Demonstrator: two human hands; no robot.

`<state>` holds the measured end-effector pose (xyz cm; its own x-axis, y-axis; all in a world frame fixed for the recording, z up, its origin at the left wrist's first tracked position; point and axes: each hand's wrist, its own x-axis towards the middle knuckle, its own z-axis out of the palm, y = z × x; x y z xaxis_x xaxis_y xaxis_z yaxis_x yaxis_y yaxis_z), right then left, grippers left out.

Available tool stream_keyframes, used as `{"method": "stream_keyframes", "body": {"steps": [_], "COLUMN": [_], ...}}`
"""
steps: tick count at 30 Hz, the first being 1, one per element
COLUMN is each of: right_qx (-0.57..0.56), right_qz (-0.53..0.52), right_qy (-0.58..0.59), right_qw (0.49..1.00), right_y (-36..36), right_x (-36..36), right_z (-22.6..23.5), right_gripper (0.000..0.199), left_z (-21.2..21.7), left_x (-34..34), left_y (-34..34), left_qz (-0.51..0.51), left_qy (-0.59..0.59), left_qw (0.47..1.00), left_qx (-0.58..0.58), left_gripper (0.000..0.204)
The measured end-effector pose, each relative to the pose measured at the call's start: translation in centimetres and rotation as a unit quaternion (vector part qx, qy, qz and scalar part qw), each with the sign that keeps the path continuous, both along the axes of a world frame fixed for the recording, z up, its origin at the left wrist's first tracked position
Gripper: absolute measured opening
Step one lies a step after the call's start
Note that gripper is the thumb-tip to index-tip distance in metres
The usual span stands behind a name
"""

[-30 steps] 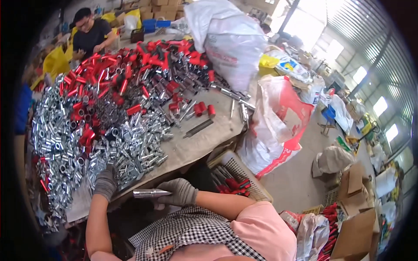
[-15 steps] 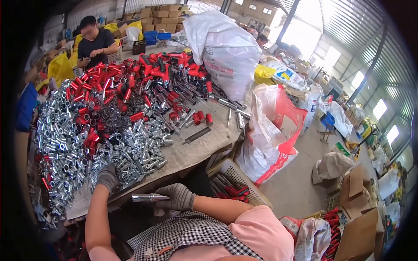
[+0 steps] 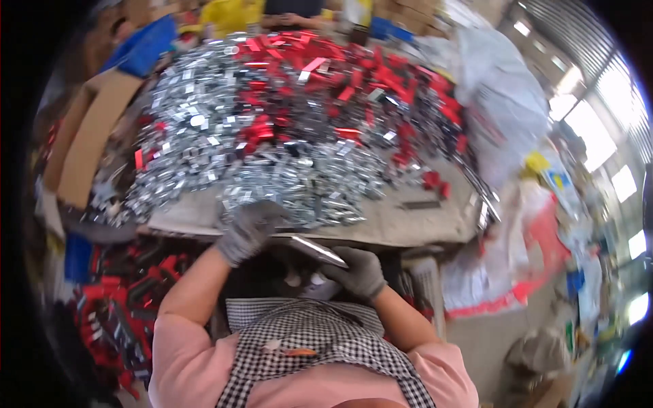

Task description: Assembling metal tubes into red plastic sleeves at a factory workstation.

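In grey work gloves, both my hands are at the near edge of the table. My right hand (image 3: 359, 273) is closed round one end of a shiny silver metal tube (image 3: 317, 250), which points up and to the left, away from the palm. Close to the tube's free end is my left hand (image 3: 255, 232), at the front of a heap of small silver metal fittings (image 3: 306, 180). Motion smears its fingers, so whether they hold a small part cannot be made out. Red metal sleeves and red handle pieces (image 3: 347, 61) are heaped farther back.
A dark flat metal strip (image 3: 420, 205) lies on the table cloth at right. White sacks (image 3: 500, 102) stand to the right, a cardboard box (image 3: 95, 136) to the left. Red and black tools (image 3: 129, 306) are piled low at left. A co-worker's hands (image 3: 294, 22) show across the table.
The view has swung left and blurred. My left hand has come off the fittings heap towards the tube. My right hand still holds the tube, now slanted, its free end higher.
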<state>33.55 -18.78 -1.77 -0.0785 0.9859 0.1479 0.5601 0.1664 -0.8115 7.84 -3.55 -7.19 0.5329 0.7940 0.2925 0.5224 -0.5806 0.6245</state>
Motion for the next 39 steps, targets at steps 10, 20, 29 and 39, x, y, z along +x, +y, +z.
{"method": "stream_keyframes", "body": {"steps": [10,20,29,39], "right_qx": [0.017,0.072,0.031,0.129], "right_qz": [0.055,0.074,0.055,0.065], "right_qy": [-0.068,-0.008,-0.036,-0.183], "right_qw": [0.996,0.995,0.997,0.972], "right_y": [0.4,1.5,1.3,1.0], "right_x": [-2.3,-2.5,-2.4,-2.1], "right_z": [-1.1,0.3,-0.6,-1.6], "right_gripper": [0.042,0.038,0.036,0.037], "left_z": [4.3,4.3,4.2,3.9], "left_x": [2.5,1.7,1.6,2.8], "left_y": [-7.7,-6.9,-7.6,-8.7], "left_qz": [-0.175,-0.108,-0.144,-0.119], "left_qy": [-0.192,-0.262,-0.215,-0.05], "left_qw": [0.965,0.959,0.966,0.974], "left_qx": [0.024,-0.015,0.02,0.185], "left_gripper": [0.012,0.014,0.016,0.022]}}
